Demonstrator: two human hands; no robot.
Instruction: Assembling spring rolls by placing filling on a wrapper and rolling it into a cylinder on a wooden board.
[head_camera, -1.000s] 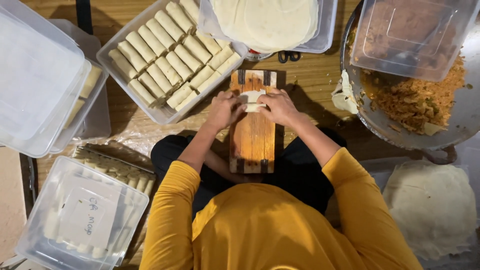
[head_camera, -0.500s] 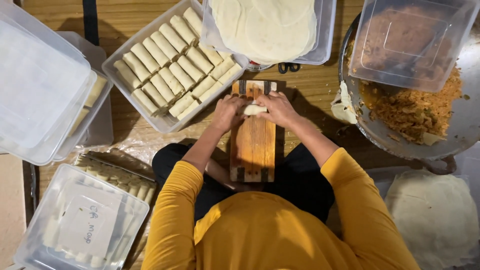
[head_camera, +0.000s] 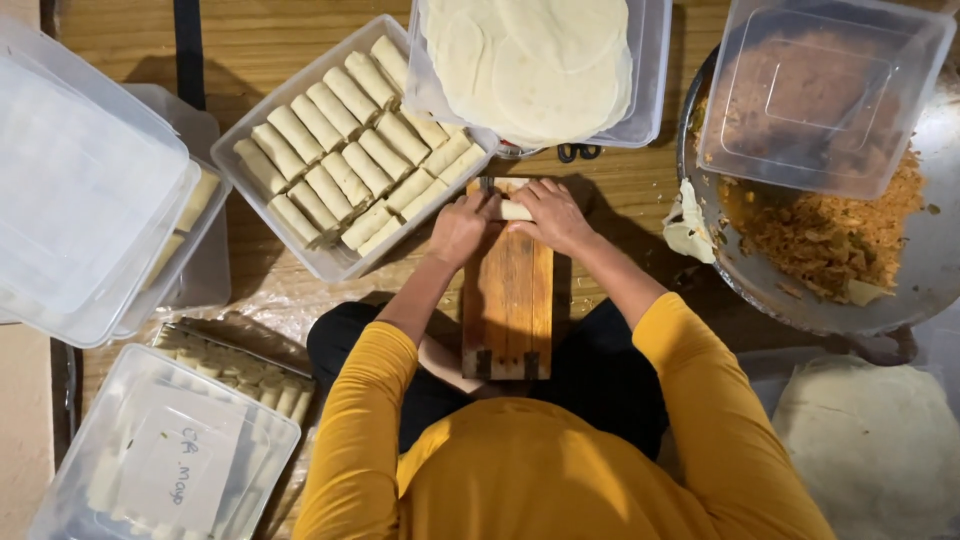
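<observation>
A narrow wooden board (head_camera: 508, 300) lies lengthwise over my lap. At its far end both hands press on a pale rolled wrapper (head_camera: 516, 210). My left hand (head_camera: 462, 226) holds the roll's left end and my right hand (head_camera: 553, 214) covers its right end. Only the middle of the roll shows between the fingers. My sleeves are mustard yellow.
A clear tray (head_camera: 330, 262) with several finished rolls sits at the left of the board. A tub of round wrappers (head_camera: 535, 65) stands behind it. On the right, a metal pan of orange filling (head_camera: 830, 235) lies under a clear lid (head_camera: 822, 88). Lidded containers (head_camera: 85, 185) stack at left.
The roll between my hands has grown tighter and slimmer. Both hands stayed at the board's far end, closing in slightly on the roll.
</observation>
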